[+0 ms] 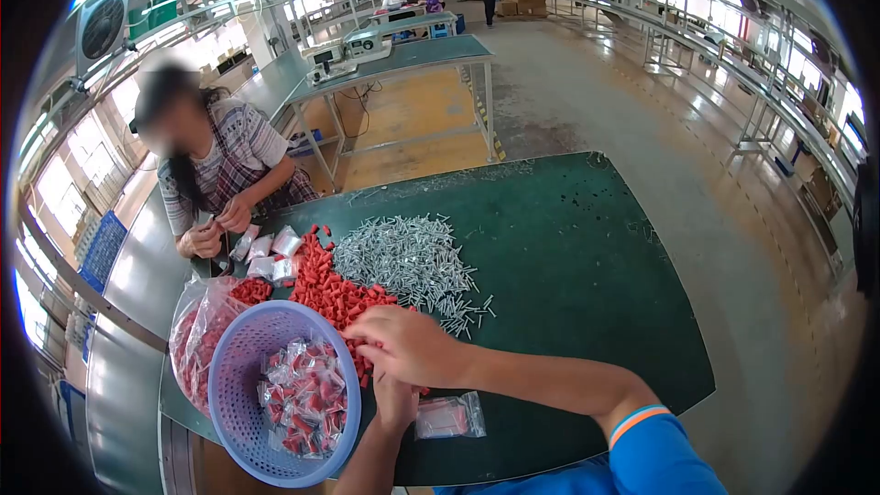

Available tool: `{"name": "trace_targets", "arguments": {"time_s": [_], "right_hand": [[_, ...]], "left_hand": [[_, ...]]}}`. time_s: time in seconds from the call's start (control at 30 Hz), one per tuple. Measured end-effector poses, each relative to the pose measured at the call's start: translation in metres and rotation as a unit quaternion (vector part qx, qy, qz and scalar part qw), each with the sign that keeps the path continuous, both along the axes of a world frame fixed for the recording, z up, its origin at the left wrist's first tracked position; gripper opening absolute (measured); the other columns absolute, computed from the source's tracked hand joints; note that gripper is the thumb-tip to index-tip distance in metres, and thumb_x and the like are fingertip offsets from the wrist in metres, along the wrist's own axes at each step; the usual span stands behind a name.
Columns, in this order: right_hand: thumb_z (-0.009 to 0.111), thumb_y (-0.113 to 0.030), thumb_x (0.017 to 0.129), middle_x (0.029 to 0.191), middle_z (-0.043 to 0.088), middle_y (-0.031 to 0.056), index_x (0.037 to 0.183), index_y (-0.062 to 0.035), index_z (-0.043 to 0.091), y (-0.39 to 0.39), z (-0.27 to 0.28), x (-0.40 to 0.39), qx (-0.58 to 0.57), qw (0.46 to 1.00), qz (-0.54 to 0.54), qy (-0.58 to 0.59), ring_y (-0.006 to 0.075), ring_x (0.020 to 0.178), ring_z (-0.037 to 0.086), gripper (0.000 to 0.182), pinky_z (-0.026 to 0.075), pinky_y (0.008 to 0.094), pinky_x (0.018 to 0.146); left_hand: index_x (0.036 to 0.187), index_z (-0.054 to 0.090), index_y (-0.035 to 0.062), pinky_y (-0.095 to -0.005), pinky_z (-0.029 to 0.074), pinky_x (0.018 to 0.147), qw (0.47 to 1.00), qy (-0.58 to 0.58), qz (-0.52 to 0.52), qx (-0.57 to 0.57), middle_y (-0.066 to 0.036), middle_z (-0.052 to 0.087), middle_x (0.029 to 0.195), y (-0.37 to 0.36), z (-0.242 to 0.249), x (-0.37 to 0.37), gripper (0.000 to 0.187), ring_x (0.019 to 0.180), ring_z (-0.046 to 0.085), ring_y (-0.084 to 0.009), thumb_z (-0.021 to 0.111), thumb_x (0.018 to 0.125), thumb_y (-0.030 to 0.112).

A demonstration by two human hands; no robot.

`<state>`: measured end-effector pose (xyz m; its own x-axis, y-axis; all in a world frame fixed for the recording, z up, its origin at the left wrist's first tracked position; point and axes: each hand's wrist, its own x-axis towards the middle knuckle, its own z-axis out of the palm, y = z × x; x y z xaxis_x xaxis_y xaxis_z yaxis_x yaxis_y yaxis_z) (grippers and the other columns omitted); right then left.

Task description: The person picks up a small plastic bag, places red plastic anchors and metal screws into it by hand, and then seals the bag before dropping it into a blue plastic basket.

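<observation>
Red pieces (316, 277) are heaped beside the right hand (414, 346), whose fingers are bunched over the left hand (394, 401), any grip hidden, and could be knocked into the nearby basket (236, 353) by a stray wrist.

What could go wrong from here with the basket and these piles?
The light-purple plastic basket sits at the near edge of the green table; a bump from the right hand, close to its rim, might tip it. The red plastic plugs lie against the silvery metal screws, so the piles may mix.
</observation>
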<state>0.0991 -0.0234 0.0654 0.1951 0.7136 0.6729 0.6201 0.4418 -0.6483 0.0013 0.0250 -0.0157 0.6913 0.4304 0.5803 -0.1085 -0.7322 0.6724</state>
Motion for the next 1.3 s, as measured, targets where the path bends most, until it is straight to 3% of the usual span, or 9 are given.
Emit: {"name": "trace_targets", "arguments": {"time_s": [0.03,0.07,0.13,0.2,0.47,0.93,1.17,1.23,1.3], "right_hand": [[0.059,-0.012,0.079,0.083,0.06,0.0117,0.092,-0.0018,0.061,-0.017,-0.004,0.01,-0.045,0.999,-0.011,-0.006,0.0264,0.082,0.059,0.016,0.047,0.0348,0.07],[0.059,-0.012,0.079,0.083,0.06,0.0117,0.092,-0.0018,0.061,-0.032,-0.009,0.019,-0.046,0.999,-0.011,-0.003,0.0264,0.082,0.059,0.016,0.047,0.0348,0.07],[0.063,-0.023,0.082,0.08,0.062,0.0096,0.094,0.0003,0.059,-0.054,-0.021,0.035,-0.219,0.962,-0.054,0.155,0.0161,0.07,0.061,0.027,0.048,0.0303,0.063],[0.065,-0.028,0.081,0.08,0.063,0.0096,0.095,0.0007,0.058,-0.06,-0.034,0.035,-0.283,0.943,-0.003,0.173,0.0137,0.067,0.06,0.032,0.047,0.0282,0.059],[0.066,-0.03,0.081,0.077,0.063,0.0063,0.099,0.0024,0.057,-0.06,-0.057,0.04,-0.362,0.847,0.075,0.382,0.0094,0.061,0.06,0.038,0.043,0.0201,0.046],[0.061,-0.016,0.086,0.071,0.062,0.0006,0.085,-0.0001,0.065,-0.063,-0.068,0.052,-0.213,0.897,0.006,0.387,0.0044,0.064,0.052,0.017,0.042,0.0208,0.057],[0.058,-0.014,0.087,0.073,0.061,0.0004,0.089,-0.001,0.063,-0.062,-0.072,0.048,-0.202,0.846,0.014,0.494,0.0037,0.062,0.052,0.014,0.043,0.0184,0.056],[0.058,-0.019,0.088,0.072,0.059,0.0001,0.09,-0.0023,0.063,-0.066,-0.072,0.05,-0.197,0.815,0.046,0.542,0.0047,0.062,0.053,0.017,0.042,0.0186,0.055],[0.057,-0.02,0.089,0.071,0.058,-0.0001,0.09,-0.0028,0.062,-0.066,-0.071,0.049,-0.191,0.807,0.061,0.556,0.0053,0.061,0.053,0.018,0.041,0.0188,0.054]], "left_hand": [[0.108,0.047,0.0048,-0.0175,0.03,0.041,0.943,-0.051,-0.064,-0.322,0.0,0.05,0.076,-0.002,0.008,-0.001,0.02,0.053,0.043,-0.005,0.039,0.094,0.017],[0.108,0.046,0.0052,-0.0175,0.031,0.041,0.779,-0.095,-0.118,-0.608,0.0,0.049,0.076,-0.004,0.012,0.0,0.02,0.053,0.043,-0.0055,0.037,0.094,0.015],[0.108,0.046,0.0057,-0.0178,0.03,0.04,0.792,-0.116,-0.141,-0.583,0.0,0.048,0.077,-0.007,0.017,0.007,0.019,0.052,0.043,-0.006,0.034,0.095,0.011],[0.107,0.047,0.0056,-0.0216,0.04,0.056,0.71,-0.14,-0.062,-0.687,-0.001,0.046,0.078,-0.012,0.026,0.015,0.016,0.065,0.047,-0.0096,0.037,0.094,0.009],[0.121,0.042,0.0039,-0.0299,0.044,0.079,0.789,-0.134,-0.023,-0.6,-0.009,0.058,0.101,-0.02,0.023,0.036,0.027,0.086,0.053,-0.0165,0.038,0.094,0.008],[0.132,0.031,0.0052,-0.0418,0.042,0.092,0.715,-0.113,-0.073,-0.686,-0.013,0.054,0.111,-0.015,0.006,0.04,0.039,0.108,0.051,-0.0295,0.03,0.098,0.025],[0.126,0.041,0.0054,-0.0315,0.046,0.077,0.737,-0.123,-0.05,-0.662,-0.006,0.055,0.098,-0.011,0.003,0.034,0.035,0.089,0.053,-0.0161,0.036,0.097,0.026],[0.122,0.043,0.0074,-0.0204,0.031,0.048,0.704,-0.094,-0.053,-0.702,0.003,0.042,0.073,-0.009,0.008,0.03,0.034,0.058,0.038,-0.0064,0.038,0.097,0.029],[0.119,0.045,0.0067,-0.0183,0.023,0.041,0.742,-0.065,-0.053,-0.665,0.006,0.035,0.064,-0.017,0.017,0.03,0.033,0.049,0.03,-0.0032,0.041,0.096,0.03]]}}
